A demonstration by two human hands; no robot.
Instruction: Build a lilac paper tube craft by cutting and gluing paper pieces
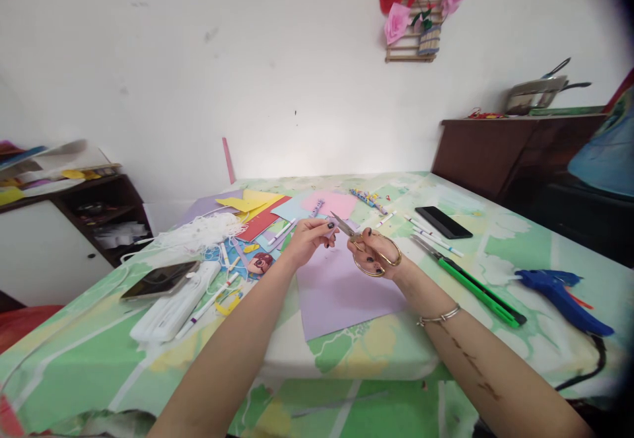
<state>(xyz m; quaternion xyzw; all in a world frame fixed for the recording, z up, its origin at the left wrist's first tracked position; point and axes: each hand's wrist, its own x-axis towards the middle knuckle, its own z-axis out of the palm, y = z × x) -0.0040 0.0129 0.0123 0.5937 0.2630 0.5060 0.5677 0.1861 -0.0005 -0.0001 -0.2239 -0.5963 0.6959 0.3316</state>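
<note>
My left hand (310, 240) is closed in a pinch above the table, with a small piece of light purple paper (329, 229) between thumb and fingers. Most of that piece is hidden by the fingertips. In my right hand (365, 252) is a pair of scissors (352, 234) with gold loop handles. Their blades point up and left, close to the fingertips of my left hand. Beneath both hands lies a purple paper sheet (341, 296) on the patterned tablecloth.
To the right lie a green utility knife (478, 289), a blue glue gun (562, 299), a black phone (443, 222) and several markers. At left are white string (203, 232), a dark-screened device (159, 279), a white power strip (176, 302) and coloured paper (262, 217).
</note>
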